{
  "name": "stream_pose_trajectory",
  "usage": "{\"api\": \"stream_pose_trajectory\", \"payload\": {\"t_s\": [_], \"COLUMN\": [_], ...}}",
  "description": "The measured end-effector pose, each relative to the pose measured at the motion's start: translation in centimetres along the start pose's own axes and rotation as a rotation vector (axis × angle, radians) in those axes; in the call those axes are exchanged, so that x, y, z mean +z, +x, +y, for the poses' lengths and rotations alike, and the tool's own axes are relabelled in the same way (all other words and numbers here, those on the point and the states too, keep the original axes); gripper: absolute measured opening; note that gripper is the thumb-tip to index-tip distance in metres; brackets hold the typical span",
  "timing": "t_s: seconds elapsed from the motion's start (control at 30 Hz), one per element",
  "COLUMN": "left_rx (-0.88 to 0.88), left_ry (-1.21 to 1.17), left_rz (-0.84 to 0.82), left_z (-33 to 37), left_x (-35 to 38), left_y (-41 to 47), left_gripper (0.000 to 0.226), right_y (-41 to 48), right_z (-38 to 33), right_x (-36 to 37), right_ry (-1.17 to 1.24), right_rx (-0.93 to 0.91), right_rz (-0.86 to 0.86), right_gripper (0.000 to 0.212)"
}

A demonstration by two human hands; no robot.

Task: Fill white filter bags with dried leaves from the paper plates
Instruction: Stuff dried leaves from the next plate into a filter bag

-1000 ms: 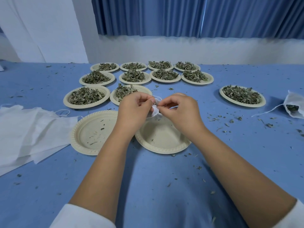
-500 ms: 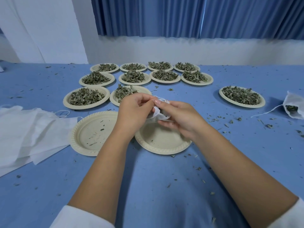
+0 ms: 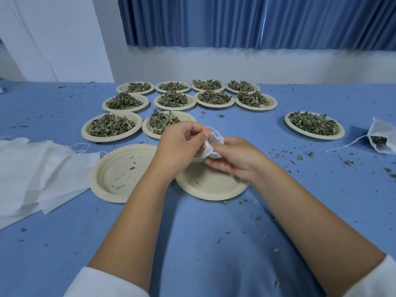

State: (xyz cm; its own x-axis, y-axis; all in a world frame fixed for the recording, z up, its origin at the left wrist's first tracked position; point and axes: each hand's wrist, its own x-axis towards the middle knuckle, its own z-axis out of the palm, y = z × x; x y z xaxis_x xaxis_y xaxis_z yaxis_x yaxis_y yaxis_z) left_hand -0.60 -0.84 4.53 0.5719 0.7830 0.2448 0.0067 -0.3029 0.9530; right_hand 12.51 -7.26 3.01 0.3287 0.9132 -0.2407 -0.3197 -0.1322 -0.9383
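Blue cloth covered the counter (image 3: 203, 243), flecked with leaf crumbs, and a blue curtain (image 3: 257, 20) hung behind it. At far left lay a stack of flat white filter bags (image 3: 32, 172). Just beside it sat an empty paper plate (image 3: 120, 174), and beyond that ten plates of dried leaves (image 3: 113, 139) stood in three rows. The left hand (image 3: 180, 146) had its grip pinched on the gathered top of a small white filter bag (image 3: 211, 144), held above a second empty plate (image 3: 212, 185). The right hand (image 3: 235, 159) gripped the bag's lower part, fingers curled round it. Farther right stood a lone plate of leaves (image 3: 315, 136). At the right edge lay a filled bag (image 3: 383, 140), its string trailing across the cloth.
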Motion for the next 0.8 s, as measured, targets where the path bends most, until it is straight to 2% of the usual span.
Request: {"api": "stream_pose_trajectory", "payload": {"t_s": [0.13, 0.27, 0.33, 0.37, 0.47, 0.63, 0.7, 0.8], "left_rx": [0.031, -0.012, -0.013, -0.010, 0.001, 0.001, -0.032, -0.085], "left_ry": [0.018, -0.090, -0.103, -0.105, -0.109, -0.112, -0.147, -0.218], "left_rz": [-0.081, -0.166, -0.154, -0.131, -0.035, 0.008, -0.019, -0.079], "left_z": [0.3, 0.4, 0.3, 0.3, 0.2, 0.2, 0.3, 0.4], "left_x": [0.5, 1.6, 1.8, 1.7, 1.1, 0.1, 0.1, 0.1], "left_y": [-0.3, -0.8, -0.7, -0.6, -0.2, 0.0, 0.0, -0.1], "left_gripper": [0.009, 0.013, 0.016, 0.016, 0.012, 0.015, 0.015, 0.010], "right_y": [0.1, 0.4, 0.5, 0.5, 0.3, -0.6, -0.6, -0.6], "right_z": [0.2, 0.7, 0.8, 0.7, 0.0, -1.6, -1.3, -0.8], "right_x": [0.1, 0.2, 0.4, 0.4, 0.1, -1.1, -1.0, -0.5], "right_ry": [-0.119, -0.388, -0.417, -0.365, -0.170, -0.122, -0.136, -0.255], "right_rx": [-0.059, -0.134, -0.153, -0.154, -0.144, -0.005, -0.015, -0.075], "right_rz": [0.043, 0.166, 0.201, 0.190, 0.056, -0.223, -0.232, -0.142], "right_gripper": [0.007, 0.022, 0.014, 0.008, 0.019, 0.018, 0.018, 0.015]}}
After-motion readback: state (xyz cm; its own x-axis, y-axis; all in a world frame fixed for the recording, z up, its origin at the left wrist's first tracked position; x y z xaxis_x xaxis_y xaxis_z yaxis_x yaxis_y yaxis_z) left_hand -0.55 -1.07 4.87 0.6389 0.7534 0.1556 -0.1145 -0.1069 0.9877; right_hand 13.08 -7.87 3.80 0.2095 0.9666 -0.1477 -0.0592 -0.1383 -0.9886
